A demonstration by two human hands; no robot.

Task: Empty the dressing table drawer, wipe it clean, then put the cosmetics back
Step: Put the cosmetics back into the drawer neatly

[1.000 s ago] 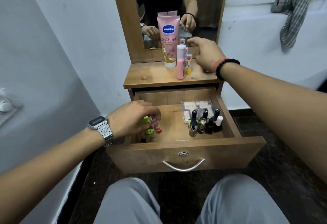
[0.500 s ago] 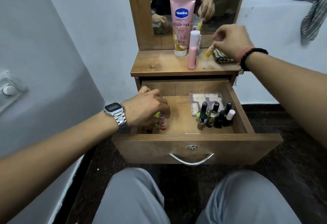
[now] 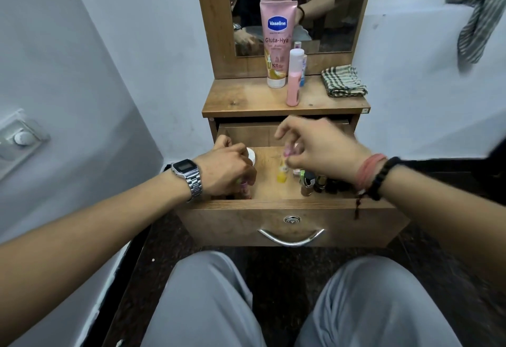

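Head view, right hand (image 3: 320, 152) pinching yellow tube (image 3: 282, 175), left hand (image 3: 227, 171) gripping cosmetics, folded cloth (image 3: 343, 81) on tabletop.

Mirror (image 3: 284, 4) in a wooden frame at upper centre, above the tabletop. Striped garment (image 3: 479, 10) hangs at upper right against the white wall. Wall switch (image 3: 20, 137) at left edge. Dark floor (image 3: 273, 270) at lower centre, between grey-trousered knees (image 3: 208, 305).

the pink tube (image 3: 277, 45) standing on my worktop (image 3: 246, 100) reads "vaseline" in white on a blue badge, with "gluta-hya" below it and "10x" lower down near the cap. the smaller print on it is too blurred to read.
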